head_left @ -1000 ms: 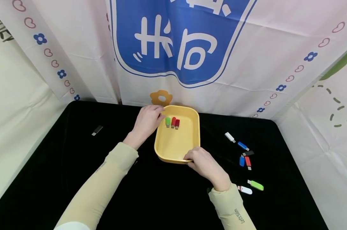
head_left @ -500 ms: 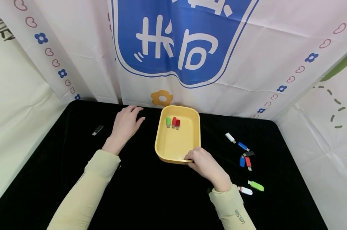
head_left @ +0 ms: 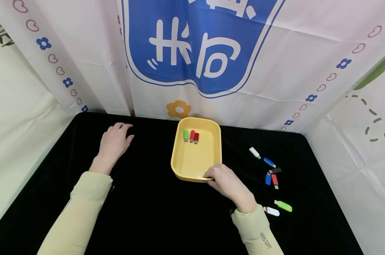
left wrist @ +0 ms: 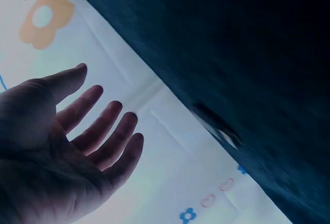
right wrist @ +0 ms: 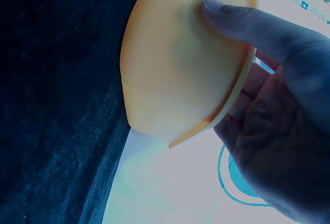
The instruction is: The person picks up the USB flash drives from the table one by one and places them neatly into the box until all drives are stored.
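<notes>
With thumb outside and fingers over the rim, my right hand (head_left: 230, 182) grips the near right corner of a yellow tray (head_left: 197, 161). The right wrist view shows the thumb pressed on the tray's outer wall (right wrist: 170, 79). Inside the tray lie a green USB stick (head_left: 186, 136), a red one (head_left: 192, 136) and a darker red one (head_left: 196, 138), side by side. My left hand (head_left: 112, 143) hovers over the left of the table with relaxed fingers and holds nothing. A black USB stick (left wrist: 214, 123) lies near it in the left wrist view; in the head view the hand hides it.
Right of the tray lie a white USB stick (head_left: 254, 152), two blue ones, a black one (head_left: 276, 170) and a red one (head_left: 275, 180). Closer in are a green one (head_left: 284, 206) and another white one (head_left: 272, 211). A printed curtain (head_left: 154, 102) borders the black table's back edge.
My left hand has let go of the tray's far left rim and moved left, over the black USB stick. My right hand and the tray have stayed in place.
</notes>
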Tool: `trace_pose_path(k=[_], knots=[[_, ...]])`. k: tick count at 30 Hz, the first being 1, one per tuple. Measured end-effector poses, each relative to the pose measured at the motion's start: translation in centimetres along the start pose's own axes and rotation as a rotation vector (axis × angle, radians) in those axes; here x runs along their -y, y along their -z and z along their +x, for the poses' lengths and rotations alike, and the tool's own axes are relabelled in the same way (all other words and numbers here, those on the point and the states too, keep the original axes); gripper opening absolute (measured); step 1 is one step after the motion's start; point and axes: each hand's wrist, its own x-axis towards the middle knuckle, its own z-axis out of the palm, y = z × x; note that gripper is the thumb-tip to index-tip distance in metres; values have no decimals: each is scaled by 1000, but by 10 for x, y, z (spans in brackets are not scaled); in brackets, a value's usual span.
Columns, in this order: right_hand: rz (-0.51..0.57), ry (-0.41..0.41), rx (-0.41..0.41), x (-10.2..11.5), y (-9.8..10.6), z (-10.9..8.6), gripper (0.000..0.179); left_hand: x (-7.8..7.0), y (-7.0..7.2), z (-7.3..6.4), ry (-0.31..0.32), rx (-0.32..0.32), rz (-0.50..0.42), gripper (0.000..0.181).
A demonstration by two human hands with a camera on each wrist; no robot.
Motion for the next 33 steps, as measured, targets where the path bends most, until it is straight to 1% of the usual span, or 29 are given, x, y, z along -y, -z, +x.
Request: trace_pose_path(k=[7, 12, 14, 16, 19, 27, 33], knots=[[-16, 13, 5, 1, 0, 1, 12, 25, 3, -8, 76, 124, 7, 46], [-6, 7, 10, 1, 1, 1, 12, 38, 6, -10, 138, 254, -23, 56], [-8, 8, 10, 2, 1, 1, 12, 42, 6, -11, 150, 297, -29, 58], [-11, 6, 9, 2, 2, 1, 12, 46, 6, -11, 149, 324, -24, 59], [-18, 6, 7, 3, 2, 1, 12, 49, 5, -11, 139, 330, -8, 58], [-17, 4, 3, 2, 3, 0, 12, 50, 6, -13, 83, 283, 35, 48], [-14, 6, -4, 1, 3, -1, 13, 51, 9, -9, 56, 269, 50, 38]])
